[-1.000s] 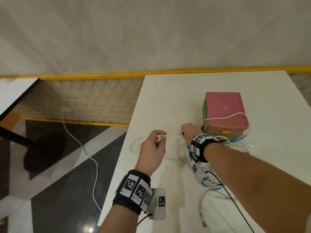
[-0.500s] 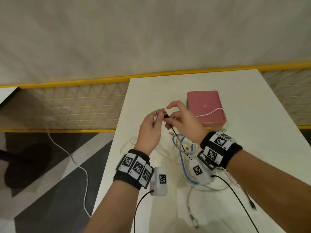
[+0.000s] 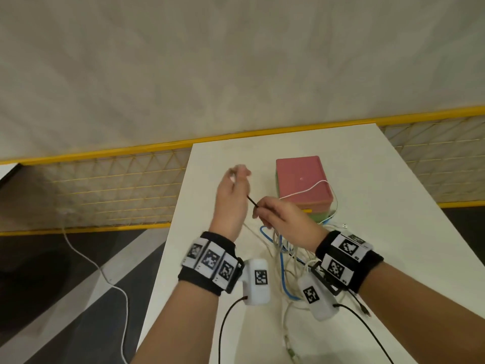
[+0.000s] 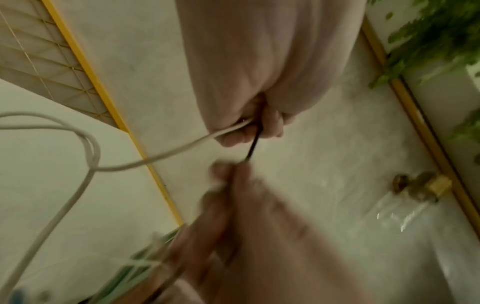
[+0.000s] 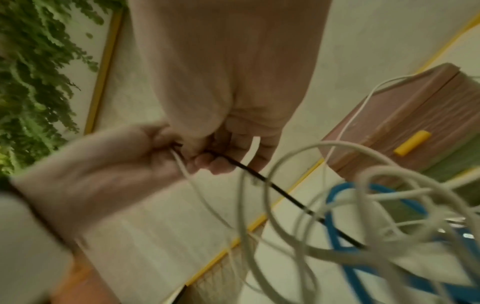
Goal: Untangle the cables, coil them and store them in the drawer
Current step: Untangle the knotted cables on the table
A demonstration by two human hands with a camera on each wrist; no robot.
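Note:
A tangle of white and blue cables (image 3: 282,249) lies on the white table (image 3: 380,195), in front of a pink drawer box (image 3: 301,179) with a yellow handle (image 5: 413,143). My left hand (image 3: 237,177) is raised above the table and grips a white cable (image 4: 155,156) together with the end of a thin black cable (image 3: 251,201). Just below it, my right hand (image 3: 258,208) pinches the black cable (image 5: 272,185), which runs down into the tangle beside a blue cable (image 5: 337,207). One white cable (image 3: 312,187) is draped over the box.
The table's left edge (image 3: 168,248) drops to a dark floor where a loose white cord (image 3: 105,274) trails. A yellow mesh fence (image 3: 118,190) runs behind. A green drawer (image 5: 446,158) sits under the pink one. Cable ends lie near the front edge (image 3: 290,350).
Both hands rose from the table and met at the black cable's plug. Now the left hand has lifted higher, and the right has slid down the black cable, so a short length is stretched between them.

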